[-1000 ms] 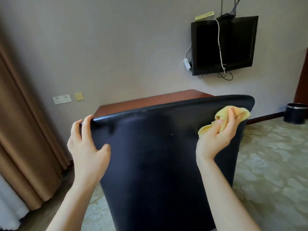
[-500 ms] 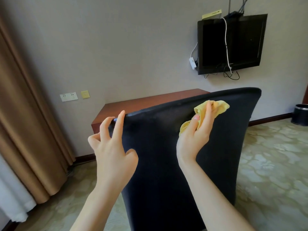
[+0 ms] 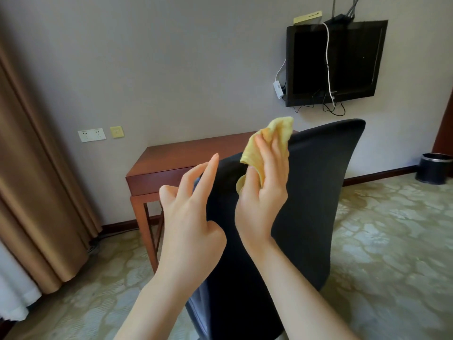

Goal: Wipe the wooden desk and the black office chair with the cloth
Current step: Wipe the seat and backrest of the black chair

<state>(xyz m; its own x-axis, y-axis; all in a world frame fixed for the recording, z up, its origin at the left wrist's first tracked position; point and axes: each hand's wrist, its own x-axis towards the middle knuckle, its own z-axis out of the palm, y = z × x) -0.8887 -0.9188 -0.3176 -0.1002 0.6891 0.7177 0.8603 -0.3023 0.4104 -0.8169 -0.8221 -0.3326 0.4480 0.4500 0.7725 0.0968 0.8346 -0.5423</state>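
The black office chair shows its tall backrest to me, filling the lower middle of the view. My right hand holds the yellow cloth against the backrest's top edge, near its left end. My left hand is off the chair, fingers spread and loosely raised beside the backrest's left edge, holding nothing. Behind the chair stands the wooden desk, reddish brown, against the wall; the chair and my hands cover its right part.
A black wall-mounted TV with hanging cables is above the desk's right end. Brown curtains hang at the left. A dark waste bin stands on the patterned carpet at the far right.
My left hand let go of the backrest's top left corner and lifted away. My right hand slid the cloth leftward along the top edge. The view widened, showing the desk's front and leg.
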